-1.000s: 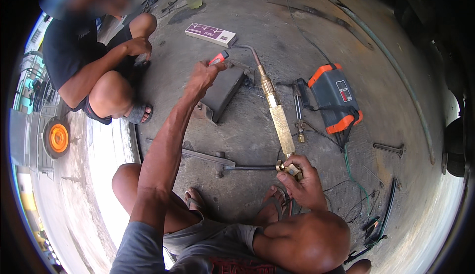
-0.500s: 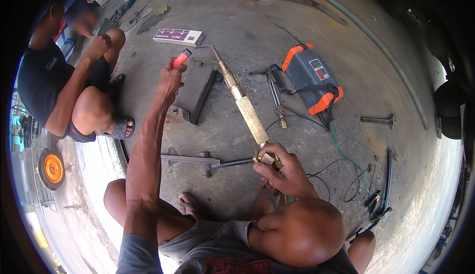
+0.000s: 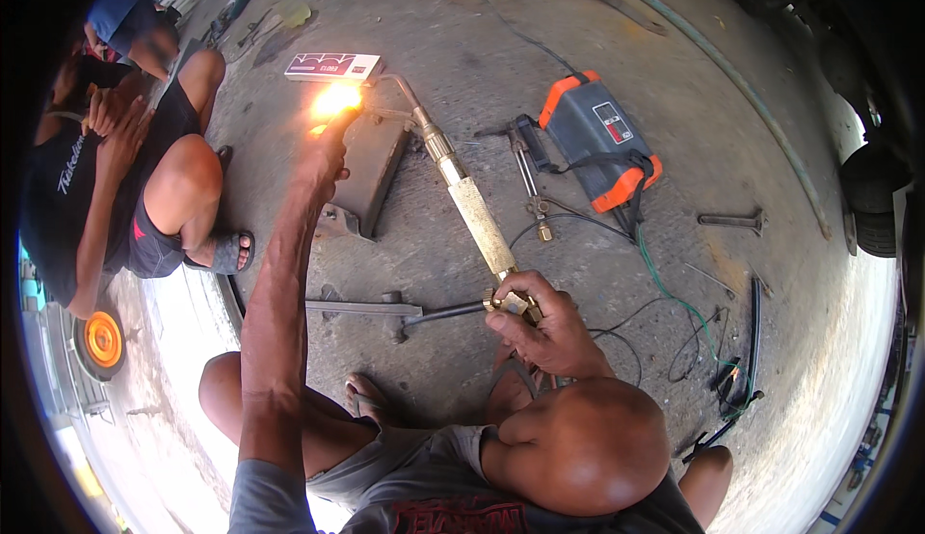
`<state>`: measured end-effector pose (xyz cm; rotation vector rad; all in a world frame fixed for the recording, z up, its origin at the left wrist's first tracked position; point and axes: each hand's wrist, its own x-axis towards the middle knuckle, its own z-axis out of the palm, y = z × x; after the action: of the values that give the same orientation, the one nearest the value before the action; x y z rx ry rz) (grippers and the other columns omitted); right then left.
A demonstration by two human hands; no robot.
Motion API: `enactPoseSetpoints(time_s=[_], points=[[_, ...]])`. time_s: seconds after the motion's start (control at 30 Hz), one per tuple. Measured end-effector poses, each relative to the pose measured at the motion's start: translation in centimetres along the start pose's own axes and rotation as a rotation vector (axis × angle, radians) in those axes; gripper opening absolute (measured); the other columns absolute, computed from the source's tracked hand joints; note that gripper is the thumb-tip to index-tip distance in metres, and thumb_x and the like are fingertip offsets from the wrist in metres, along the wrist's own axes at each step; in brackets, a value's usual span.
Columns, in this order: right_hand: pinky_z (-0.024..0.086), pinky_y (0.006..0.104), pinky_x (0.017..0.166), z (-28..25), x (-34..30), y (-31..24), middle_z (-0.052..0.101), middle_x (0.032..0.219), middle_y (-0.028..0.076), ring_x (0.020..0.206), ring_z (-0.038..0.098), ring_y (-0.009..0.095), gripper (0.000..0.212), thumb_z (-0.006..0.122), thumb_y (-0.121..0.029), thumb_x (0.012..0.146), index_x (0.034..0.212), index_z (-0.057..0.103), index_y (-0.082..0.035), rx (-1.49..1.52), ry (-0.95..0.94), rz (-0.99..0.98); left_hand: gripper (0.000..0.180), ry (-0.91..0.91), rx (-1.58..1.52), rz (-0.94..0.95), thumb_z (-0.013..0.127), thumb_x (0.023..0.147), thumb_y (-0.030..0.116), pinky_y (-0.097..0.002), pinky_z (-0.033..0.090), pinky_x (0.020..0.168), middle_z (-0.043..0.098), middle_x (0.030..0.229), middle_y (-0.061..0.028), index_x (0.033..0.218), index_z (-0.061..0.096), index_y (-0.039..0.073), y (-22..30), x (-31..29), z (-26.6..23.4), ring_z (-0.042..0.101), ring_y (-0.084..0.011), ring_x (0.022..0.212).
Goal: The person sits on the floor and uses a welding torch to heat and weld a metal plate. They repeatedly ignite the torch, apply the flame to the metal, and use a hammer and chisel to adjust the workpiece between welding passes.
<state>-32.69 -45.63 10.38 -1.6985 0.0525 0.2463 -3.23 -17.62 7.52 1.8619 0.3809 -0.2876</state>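
My right hand (image 3: 549,330) is closed round the valve end of a brass gas torch (image 3: 479,224), its thumb and fingers at the knobs. The torch slants up and away to the left, ending in a bent nozzle. Close to that tip, my left hand (image 3: 328,160) is closed on a red lighter, which glare now hides. A bright orange-yellow flame (image 3: 337,103) burns between hand and nozzle. Beneath them lies a grey metal channel piece (image 3: 385,170) with a bracket at its near end. A white and purple box (image 3: 332,66) lies just beyond the flame.
An orange and grey welding machine (image 3: 602,139) stands at the right, with a second torch (image 3: 533,182) beside it. A hammer (image 3: 393,316) and a flat bar lie before my feet. Cables cross the floor at right. A person (image 3: 116,168) sits close on the left.
A bright flame has appeared at the nozzle, where the red lighter was plainly visible before. Both hands and the torch stay nearly in place. The person at left has brought their hands together.
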Motion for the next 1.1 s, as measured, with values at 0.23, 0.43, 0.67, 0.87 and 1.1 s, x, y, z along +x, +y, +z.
enactPoseSetpoints(time_s=[0.23, 0.43, 0.67, 0.87, 1.1], points=[[0.05, 0.0289, 0.047, 0.3, 0.6, -0.7, 0.069, 0.08, 0.003, 0.069, 0.066, 0.009, 0.034, 0.079, -0.028, 0.099, 0.122, 0.06, -0.012, 0.228, 0.137, 0.074, 0.074, -0.403, 0.19, -0.107, 0.078, 0.082, 0.074, -0.034, 0.043, 0.055, 0.044, 0.07, 0.0029, 0.098, 0.064, 0.003, -4.5, -5.4, 7.2, 0.048, -0.0122, 0.064], [0.04, 0.0243, 0.045, -0.9, 1.7, 2.1, 0.062, 0.071, 0.0, 0.053, 0.052, 0.004, 0.028, 0.074, -0.019, 0.103, 0.12, 0.056, -0.006, -0.098, 0.327, -0.11, 0.057, -0.791, -0.058, -0.104, 0.065, 0.102, 0.065, -0.0364, 0.051, 0.071, 0.058, 0.085, -0.0029, 0.098, 0.063, 0.007, -6.8, -11.7, 13.9, 0.056, -0.014, 0.077], [0.044, 0.0306, 0.052, -2.4, 2.1, -1.8, 0.06, 0.066, 0.003, 0.056, 0.053, 0.009, 0.022, 0.075, -0.02, 0.102, 0.111, 0.062, -0.005, -0.378, 0.238, -0.137, 0.05, -0.699, -0.235, 0.245, 0.054, 0.112, 0.051, -0.0347, 0.049, 0.073, 0.063, 0.081, -0.0029, 0.097, 0.068, 0.005, 1.9, -15.3, 13.0, 0.06, -0.0122, 0.08], [0.048, 0.0396, 0.058, -3.9, 4.9, -10.4, 0.063, 0.072, 0.014, 0.058, 0.06, 0.023, 0.024, 0.077, -0.019, 0.098, 0.113, 0.065, -0.004, -0.686, 0.027, -0.145, 0.05, -0.592, -0.229, 0.168, 0.059, 0.11, 0.048, -0.0357, 0.05, 0.072, 0.068, 0.083, -0.0074, 0.103, 0.07, 0.0, 7.3, -16.0, 8.0, 0.061, -0.0135, 0.074], [0.048, 0.0462, 0.06, -1.8, 7.1, -15.5, 0.062, 0.067, 0.021, 0.062, 0.063, 0.042, 0.023, 0.072, -0.019, 0.098, 0.114, 0.066, -0.004, -1.049, -0.105, -0.153, 0.051, -0.554, -0.335, 0.075, 0.06, 0.11, 0.046, -0.0366, 0.053, 0.071, 0.071, 0.084, -0.0119, 0.106, 0.07, -0.004, 7.0, -14.5, 6.6, 0.068, -0.0177, 0.076]])
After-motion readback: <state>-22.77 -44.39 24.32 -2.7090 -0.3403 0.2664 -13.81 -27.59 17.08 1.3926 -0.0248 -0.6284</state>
